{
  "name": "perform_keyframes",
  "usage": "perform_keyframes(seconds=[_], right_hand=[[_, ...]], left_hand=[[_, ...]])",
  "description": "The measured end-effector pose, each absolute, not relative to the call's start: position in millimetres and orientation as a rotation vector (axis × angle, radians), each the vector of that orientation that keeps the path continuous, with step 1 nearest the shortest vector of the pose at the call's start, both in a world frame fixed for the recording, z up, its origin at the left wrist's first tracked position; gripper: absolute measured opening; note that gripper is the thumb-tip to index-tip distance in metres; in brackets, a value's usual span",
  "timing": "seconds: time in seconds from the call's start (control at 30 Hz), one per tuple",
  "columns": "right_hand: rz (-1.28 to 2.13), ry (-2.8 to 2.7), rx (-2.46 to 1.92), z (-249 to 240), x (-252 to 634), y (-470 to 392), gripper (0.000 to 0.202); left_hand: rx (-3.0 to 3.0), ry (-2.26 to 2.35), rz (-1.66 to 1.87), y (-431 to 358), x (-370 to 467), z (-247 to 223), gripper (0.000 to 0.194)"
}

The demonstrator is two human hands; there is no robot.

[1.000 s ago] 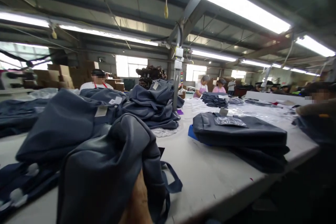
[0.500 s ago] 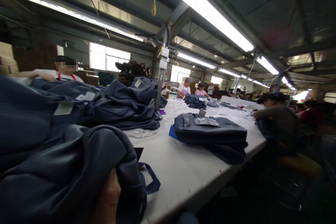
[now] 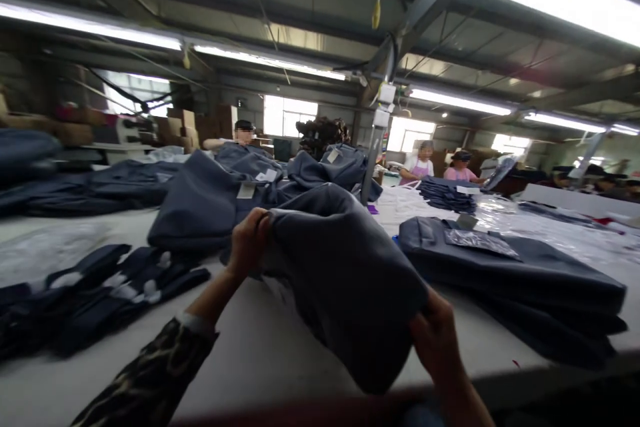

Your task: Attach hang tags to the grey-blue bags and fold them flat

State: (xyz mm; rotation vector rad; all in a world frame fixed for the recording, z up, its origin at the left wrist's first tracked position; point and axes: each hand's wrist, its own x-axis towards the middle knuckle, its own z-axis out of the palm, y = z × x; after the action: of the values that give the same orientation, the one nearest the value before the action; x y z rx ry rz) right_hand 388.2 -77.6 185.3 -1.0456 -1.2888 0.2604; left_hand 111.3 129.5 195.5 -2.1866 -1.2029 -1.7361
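A dark blue bag (image 3: 345,267) hangs between both hands above the near part of the white table. My left hand (image 3: 250,240) is closed on its upper left edge. At its lower right corner, my right hand (image 3: 434,327) grips the material, fingers partly hidden behind it. To the right lies a stack of dark blue bags (image 3: 520,273), with a clear plastic packet (image 3: 481,242) on top. Behind the held bag is a heap of similar bags (image 3: 200,203) with white tags.
Dark straps with white pieces (image 3: 120,293) lie at left on the white table (image 3: 235,360). A metal post (image 3: 375,153) rises from the table. Several people work beyond it, one by a folded stack (image 3: 445,193). Clear plastic sheeting (image 3: 55,247) lies at far left.
The view has swung left, bringing the straps into sight. The bag, earlier bunched at lower left, is now stretched between both hands. Both hands now show; before, only part of one did.
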Motion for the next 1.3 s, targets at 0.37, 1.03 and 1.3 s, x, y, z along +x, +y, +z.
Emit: perform_keyframes(seconds=[0.37,1.03,1.3], right_hand=[[0.28,-1.164,-1.235,168,475,-93,0.037],[-0.757,-1.873,-1.578,168,431,-175,0.021],[-1.271,-1.928,-1.359,250,461,-103,0.01]], left_hand=[[-2.417,-0.906,-1.709,94,139,186,0.031],[-2.455,-0.362,-1.397,22,190,140,0.025],[-2.247,-0.478,-1.536,61,203,192,0.041]])
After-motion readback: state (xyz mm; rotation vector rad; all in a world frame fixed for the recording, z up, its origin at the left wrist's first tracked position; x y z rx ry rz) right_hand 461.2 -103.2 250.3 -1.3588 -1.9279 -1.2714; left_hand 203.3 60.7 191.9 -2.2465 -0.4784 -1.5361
